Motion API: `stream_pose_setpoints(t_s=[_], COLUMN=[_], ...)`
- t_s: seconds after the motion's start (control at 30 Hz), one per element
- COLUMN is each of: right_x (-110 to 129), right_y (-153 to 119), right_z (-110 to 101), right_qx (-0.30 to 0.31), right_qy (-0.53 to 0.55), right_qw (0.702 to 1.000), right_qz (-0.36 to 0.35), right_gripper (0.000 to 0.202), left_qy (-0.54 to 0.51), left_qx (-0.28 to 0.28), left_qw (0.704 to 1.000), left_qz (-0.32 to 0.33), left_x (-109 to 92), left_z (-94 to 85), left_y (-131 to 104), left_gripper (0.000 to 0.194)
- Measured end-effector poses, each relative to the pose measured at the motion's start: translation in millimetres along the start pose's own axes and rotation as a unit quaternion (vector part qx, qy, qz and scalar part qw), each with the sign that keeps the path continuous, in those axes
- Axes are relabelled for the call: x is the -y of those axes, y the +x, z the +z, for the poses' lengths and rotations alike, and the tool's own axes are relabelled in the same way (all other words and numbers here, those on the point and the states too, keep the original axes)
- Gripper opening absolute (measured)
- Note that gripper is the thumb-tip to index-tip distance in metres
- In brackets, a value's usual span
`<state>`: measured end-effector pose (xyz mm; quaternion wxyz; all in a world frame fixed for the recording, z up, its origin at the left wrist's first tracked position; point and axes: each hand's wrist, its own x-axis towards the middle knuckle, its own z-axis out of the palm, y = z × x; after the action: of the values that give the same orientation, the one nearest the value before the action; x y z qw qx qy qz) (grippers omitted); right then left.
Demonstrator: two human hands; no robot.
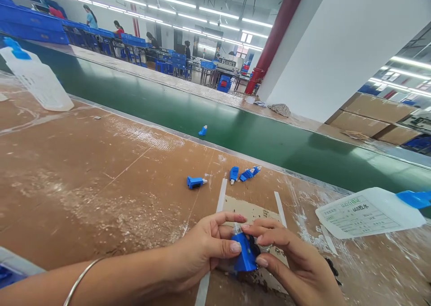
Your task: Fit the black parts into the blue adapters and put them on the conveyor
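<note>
Near the bottom centre, my left hand [205, 252] holds a blue plastic part [245, 254] between thumb and fingers. The part has a clear tip at its top and a black piece on its right side. My right hand [292, 256] pinches that same part from the right, thumb at its lower edge and fingertips by the tip. Both hands are above a worn, taped patch [254, 207] on the brown tabletop. Beyond them lie another blue part [195, 182], an upright-lying one [234, 174] and a small cluster of blue parts [250, 174].
A green conveyor belt [151, 104] crosses behind the table, carrying one small blue part [202, 130]. White bottles with blue caps lie at left [40, 79] and right [370, 212]. Black pieces [332, 270] sit beside my right hand. People work far off.
</note>
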<state>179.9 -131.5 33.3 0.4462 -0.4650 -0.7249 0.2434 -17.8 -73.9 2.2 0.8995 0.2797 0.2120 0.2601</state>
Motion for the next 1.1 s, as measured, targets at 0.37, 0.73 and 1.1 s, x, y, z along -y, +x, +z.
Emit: stream_pose_setpoints(t_s=[0.37,0.73,1.1], right_x=[1,6,15], right_y=[-3,-4,-1], right_z=[-8,-10,-1], right_qx=[-0.029,-0.047,-0.025], right_qy=[0.055,0.037,0.003], right_qw=[0.998,0.996,1.0], right_qz=[0.009,0.066,-0.008], right_gripper=[0.014,0.006,0.013], left_qy=[0.731,0.879,0.619], left_qx=[0.116,0.122,0.03], left_qw=[0.581,0.383,0.531], left_qz=[0.339,0.256,0.578], left_x=[-21,-35,-12], left_z=[-19.3,-35.0,-19.1], left_y=[-3,-1,-4], left_gripper=[0.016,0.04,0.035])
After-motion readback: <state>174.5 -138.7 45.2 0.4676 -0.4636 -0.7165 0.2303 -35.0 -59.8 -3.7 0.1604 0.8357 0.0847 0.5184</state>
